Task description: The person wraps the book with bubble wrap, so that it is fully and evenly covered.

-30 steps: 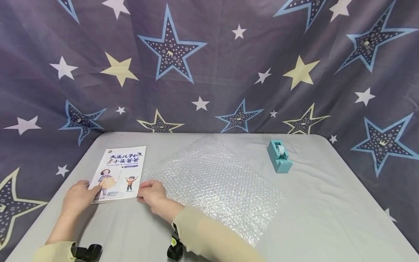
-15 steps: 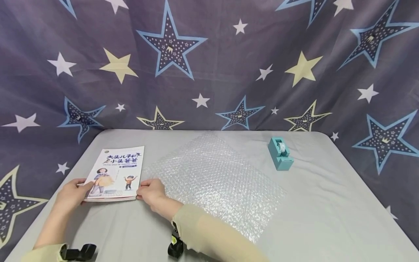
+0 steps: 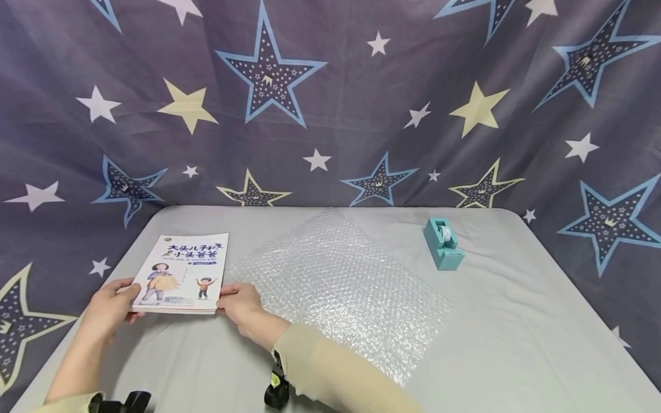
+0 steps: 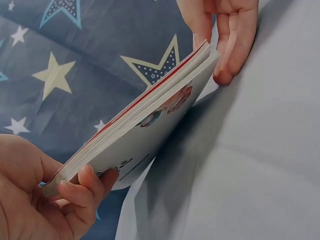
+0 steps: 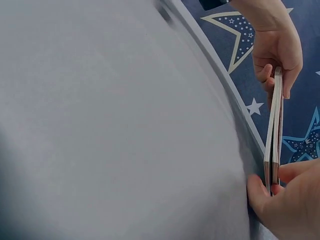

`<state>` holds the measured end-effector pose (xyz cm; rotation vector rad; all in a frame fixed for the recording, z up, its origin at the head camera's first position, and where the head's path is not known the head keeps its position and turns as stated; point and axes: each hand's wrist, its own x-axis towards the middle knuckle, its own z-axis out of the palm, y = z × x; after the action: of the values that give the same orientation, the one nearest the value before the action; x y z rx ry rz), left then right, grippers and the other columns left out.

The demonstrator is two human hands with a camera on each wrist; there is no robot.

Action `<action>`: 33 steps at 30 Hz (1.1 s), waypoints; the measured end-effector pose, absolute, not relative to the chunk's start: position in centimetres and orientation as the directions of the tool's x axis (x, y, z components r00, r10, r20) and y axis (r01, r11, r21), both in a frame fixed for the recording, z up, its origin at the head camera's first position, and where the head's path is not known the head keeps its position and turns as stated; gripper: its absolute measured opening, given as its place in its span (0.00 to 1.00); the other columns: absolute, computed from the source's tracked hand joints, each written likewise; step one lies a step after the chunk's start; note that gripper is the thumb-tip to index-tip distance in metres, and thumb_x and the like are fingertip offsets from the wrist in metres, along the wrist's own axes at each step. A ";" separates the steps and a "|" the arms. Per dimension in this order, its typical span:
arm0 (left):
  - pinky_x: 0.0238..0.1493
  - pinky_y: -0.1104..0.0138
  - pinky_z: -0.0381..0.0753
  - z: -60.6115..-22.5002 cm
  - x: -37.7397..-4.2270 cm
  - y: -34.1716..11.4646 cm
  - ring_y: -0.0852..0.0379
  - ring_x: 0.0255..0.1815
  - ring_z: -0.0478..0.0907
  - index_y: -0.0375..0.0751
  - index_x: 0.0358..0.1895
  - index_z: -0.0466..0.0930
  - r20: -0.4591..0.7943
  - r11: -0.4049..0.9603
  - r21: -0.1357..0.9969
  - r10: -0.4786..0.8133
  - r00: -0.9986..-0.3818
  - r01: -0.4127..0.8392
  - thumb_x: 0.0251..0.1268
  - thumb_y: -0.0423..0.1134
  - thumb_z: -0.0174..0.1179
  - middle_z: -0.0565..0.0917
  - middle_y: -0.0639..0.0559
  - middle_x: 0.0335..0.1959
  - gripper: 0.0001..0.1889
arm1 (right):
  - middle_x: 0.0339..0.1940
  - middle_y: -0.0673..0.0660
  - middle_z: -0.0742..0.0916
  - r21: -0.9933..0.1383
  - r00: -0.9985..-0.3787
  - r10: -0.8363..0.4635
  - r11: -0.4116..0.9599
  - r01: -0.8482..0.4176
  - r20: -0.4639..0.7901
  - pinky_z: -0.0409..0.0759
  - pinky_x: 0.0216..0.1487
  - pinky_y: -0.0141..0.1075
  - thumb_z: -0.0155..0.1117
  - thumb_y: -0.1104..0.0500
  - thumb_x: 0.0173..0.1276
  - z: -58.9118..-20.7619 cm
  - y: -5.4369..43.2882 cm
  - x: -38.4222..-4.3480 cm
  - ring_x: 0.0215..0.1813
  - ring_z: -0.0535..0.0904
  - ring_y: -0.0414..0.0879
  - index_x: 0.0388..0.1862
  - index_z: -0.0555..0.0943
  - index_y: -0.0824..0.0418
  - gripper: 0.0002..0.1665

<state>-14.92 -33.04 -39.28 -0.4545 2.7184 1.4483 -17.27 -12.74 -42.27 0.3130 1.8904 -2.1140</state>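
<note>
A: What is the biggest thing here?
B: The dark cloth [image 3: 341, 109]. It hangs behind the far edge of the worktop [image 3: 521, 332] and has stars all over it.
A: And the worktop?
B: It is pale grey, with round far corners.
A: What is that big shiny thing?
B: Bubble wrap [image 3: 351, 292]. It lies flat across the middle, turned so that one corner points at the far edge.
A: Where is the book [image 3: 181, 272]?
B: Near the left edge of the worktop, just left of the bubble wrap. Its white cover faces up. Its near side is held up off the worktop, but nobody can tell if its far side touches. The right wrist view shows a gap in its edge, so it could be one book or two.
A: And the fingers?
B: The left hand [image 3: 110, 303] pinches the near left corner, thumb on top and fingers under. The right hand [image 3: 240, 302] grips the near right corner.
A: What is smaller?
B: The blue-green tape holder [image 3: 448, 260], near the far right corner of the worktop.
A: And smallest?
B: The tape roll [image 3: 444, 233], sitting in that holder.
</note>
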 end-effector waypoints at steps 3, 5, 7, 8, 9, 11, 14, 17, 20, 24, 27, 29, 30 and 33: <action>0.18 0.71 0.74 -39.2 -14.8 -33.0 0.66 0.14 0.73 0.16 0.62 0.49 -0.157 0.496 0.827 -0.250 -0.955 -0.266 0.70 0.42 0.35 0.74 0.61 0.15 0.29 | 0.23 0.56 0.81 -0.915 -0.927 -0.089 -0.150 0.374 -0.364 0.82 0.31 0.36 0.54 0.81 0.47 -42.1 -12.6 -17.2 0.28 0.82 0.51 0.31 0.78 0.70 0.14; 0.18 0.72 0.75 -39.3 -14.7 -32.9 0.66 0.14 0.73 0.16 0.62 0.48 -0.159 0.478 0.837 -0.252 -0.955 -0.265 0.70 0.41 0.35 0.74 0.61 0.15 0.29 | 0.24 0.57 0.82 -0.906 -0.923 -0.098 -0.178 0.385 -0.373 0.82 0.31 0.37 0.53 0.81 0.46 -42.1 -12.6 -17.3 0.29 0.83 0.53 0.32 0.77 0.70 0.14; 0.20 0.72 0.76 -39.3 -14.6 -32.9 0.67 0.15 0.73 0.16 0.62 0.48 -0.163 0.462 0.846 -0.252 -0.954 -0.266 0.71 0.41 0.35 0.73 0.60 0.18 0.29 | 0.24 0.58 0.82 -0.900 -0.921 -0.102 -0.196 0.388 -0.375 0.82 0.31 0.37 0.53 0.81 0.46 -42.0 -12.5 -17.3 0.30 0.83 0.54 0.32 0.77 0.71 0.15; 0.21 0.71 0.77 -40.3 -15.0 -33.6 0.66 0.16 0.74 0.16 0.63 0.47 -0.159 0.438 0.861 -0.253 -0.954 -0.259 0.71 0.42 0.35 0.73 0.60 0.19 0.30 | 0.24 0.58 0.83 -0.897 -0.920 -0.106 -0.202 0.392 -0.378 0.82 0.32 0.37 0.53 0.82 0.46 -42.0 -12.4 -17.4 0.30 0.83 0.54 0.32 0.77 0.71 0.14; 0.22 0.71 0.78 -41.3 -15.3 -34.3 0.66 0.17 0.75 0.21 0.63 0.53 -0.152 0.387 0.890 -0.248 -0.957 -0.241 0.71 0.42 0.37 0.74 0.61 0.21 0.27 | 0.24 0.59 0.83 -0.893 -0.918 -0.111 -0.211 0.397 -0.381 0.82 0.32 0.37 0.53 0.82 0.46 -42.0 -12.3 -17.5 0.30 0.83 0.54 0.31 0.77 0.71 0.14; 0.25 0.71 0.78 -42.8 -15.8 -35.6 0.67 0.20 0.76 0.29 0.62 0.59 -0.163 0.310 0.921 -0.248 -0.955 -0.238 0.70 0.42 0.40 0.74 0.62 0.24 0.24 | 0.25 0.60 0.83 -0.885 -0.913 -0.128 -0.226 0.406 -0.387 0.82 0.33 0.38 0.53 0.82 0.47 -41.9 -12.1 -17.8 0.31 0.83 0.55 0.32 0.77 0.71 0.14; 0.27 0.71 0.78 -45.2 -16.6 -37.5 0.67 0.24 0.77 0.46 0.52 0.70 -0.168 0.161 0.965 -0.227 -0.959 -0.207 0.68 0.42 0.47 0.76 0.66 0.27 0.13 | 0.27 0.63 0.84 -0.872 -0.906 -0.152 -0.248 0.422 -0.396 0.82 0.34 0.39 0.54 0.81 0.48 -41.8 -11.8 -18.1 0.33 0.83 0.56 0.34 0.77 0.71 0.14; 0.28 0.74 0.77 -45.0 -16.3 -37.2 0.69 0.25 0.76 0.51 0.44 0.73 -0.187 0.106 0.971 -0.221 -0.957 -0.214 0.66 0.40 0.50 0.77 0.68 0.26 0.06 | 0.30 0.67 0.85 -0.859 -0.900 -0.168 -0.272 0.434 -0.402 0.81 0.35 0.41 0.55 0.78 0.51 -41.9 -11.5 -18.4 0.36 0.83 0.59 0.36 0.77 0.72 0.12; 0.27 0.74 0.76 -44.7 -16.0 -36.7 0.69 0.25 0.76 0.51 0.43 0.73 -0.189 0.096 0.972 -0.232 -0.954 -0.216 0.65 0.40 0.52 0.77 0.68 0.26 0.06 | 0.31 0.68 0.85 -0.854 -0.897 -0.182 -0.276 0.441 -0.404 0.81 0.36 0.40 0.57 0.75 0.54 -41.9 -11.3 -18.5 0.37 0.83 0.59 0.38 0.77 0.74 0.11; 0.27 0.76 0.75 -43.6 -15.3 -35.6 0.70 0.25 0.76 0.57 0.38 0.71 -0.181 0.060 0.978 -0.228 -0.957 -0.200 0.63 0.40 0.54 0.77 0.69 0.26 0.05 | 0.31 0.66 0.85 -0.867 -0.902 -0.194 -0.260 0.426 -0.385 0.81 0.36 0.38 0.58 0.75 0.55 -41.8 -11.0 -18.7 0.37 0.83 0.58 0.40 0.79 0.73 0.12; 0.27 0.76 0.75 -42.3 -14.7 -34.6 0.70 0.25 0.76 0.57 0.37 0.73 -0.154 0.023 0.987 -0.213 -0.965 -0.162 0.63 0.38 0.55 0.77 0.68 0.27 0.05 | 0.31 0.63 0.85 -0.879 -0.907 -0.208 -0.241 0.411 -0.367 0.81 0.37 0.37 0.58 0.75 0.55 -41.7 -10.8 -18.9 0.37 0.83 0.57 0.42 0.79 0.71 0.14; 0.27 0.77 0.75 -41.6 -14.3 -33.9 0.69 0.25 0.76 0.59 0.35 0.74 -0.124 -0.033 0.992 -0.204 -0.971 -0.119 0.63 0.36 0.55 0.78 0.67 0.27 0.08 | 0.31 0.62 0.84 -0.885 -0.909 -0.222 -0.237 0.402 -0.353 0.81 0.37 0.37 0.58 0.76 0.55 -41.6 -10.7 -18.9 0.37 0.83 0.56 0.43 0.79 0.72 0.15; 0.27 0.77 0.75 -41.3 -14.1 -33.7 0.69 0.26 0.76 0.60 0.34 0.75 -0.108 -0.058 0.993 -0.200 -0.974 -0.098 0.63 0.35 0.55 0.78 0.67 0.28 0.10 | 0.32 0.62 0.84 -0.886 -0.910 -0.228 -0.240 0.398 -0.347 0.81 0.37 0.37 0.58 0.76 0.54 -41.5 -10.6 -19.0 0.37 0.83 0.56 0.43 0.78 0.72 0.15; 0.28 0.77 0.75 -41.0 -13.8 -33.2 0.69 0.27 0.77 0.59 0.36 0.77 -0.066 -0.116 0.992 -0.182 -0.981 -0.045 0.64 0.32 0.53 0.79 0.66 0.29 0.12 | 0.33 0.63 0.84 -0.887 -0.914 -0.245 -0.257 0.384 -0.325 0.81 0.38 0.38 0.57 0.77 0.54 -41.4 -10.3 -19.0 0.39 0.83 0.57 0.44 0.77 0.73 0.16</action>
<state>-13.78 -33.21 -40.96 -0.2778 2.1468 2.4026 -19.01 -10.31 -41.39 0.1692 1.6111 -2.2113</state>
